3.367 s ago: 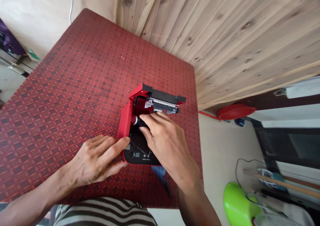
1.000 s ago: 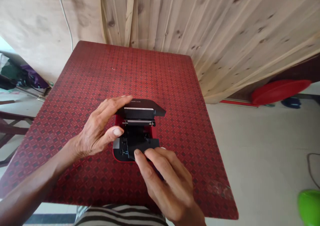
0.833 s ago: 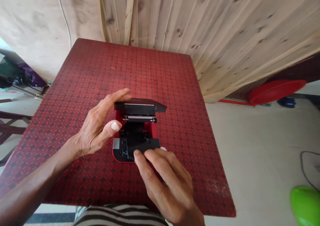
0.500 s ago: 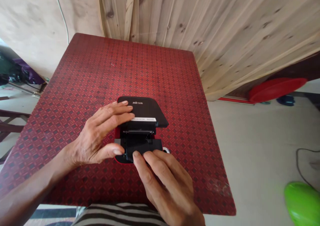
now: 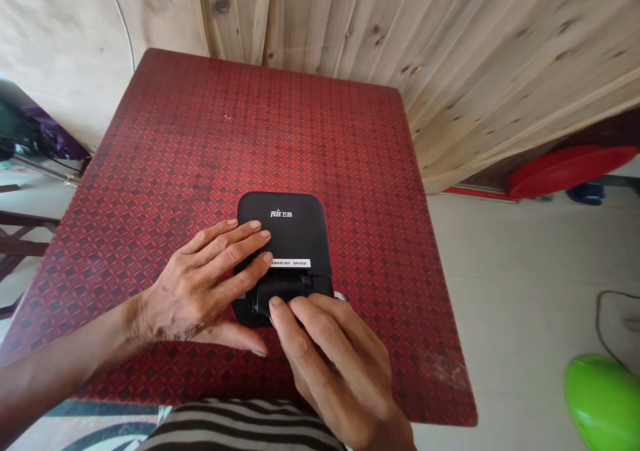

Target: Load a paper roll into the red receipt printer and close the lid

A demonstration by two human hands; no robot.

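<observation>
A small black receipt printer [image 5: 300,234] with a red edge lies on the table in front of me, its lid flush with the body. White lettering and a white label strip show on the lid. My left hand [image 5: 210,284] is laid over the printer's left side, fingers stretched out on the lid and thumb apart near the front edge. My right hand [image 5: 335,364] holds the front right part, fingertips on the dark front section [image 5: 280,290]; its thumb is hidden. A small white round piece [image 5: 340,296] sticks out at the printer's right side.
The table [image 5: 260,131] has a red patterned cover and stands against a wooden wall [image 5: 360,24]. On the floor to the right are a green object [image 5: 603,398], a dark cable [image 5: 597,318] and a red basin-like object [image 5: 570,169]. Dark wooden furniture legs [image 5: 23,238] stand at left.
The printer's lid, tilted up half a second ago, is now down on the body. My left fingers moved down with it, and its thumb shifted to below the front edge.
</observation>
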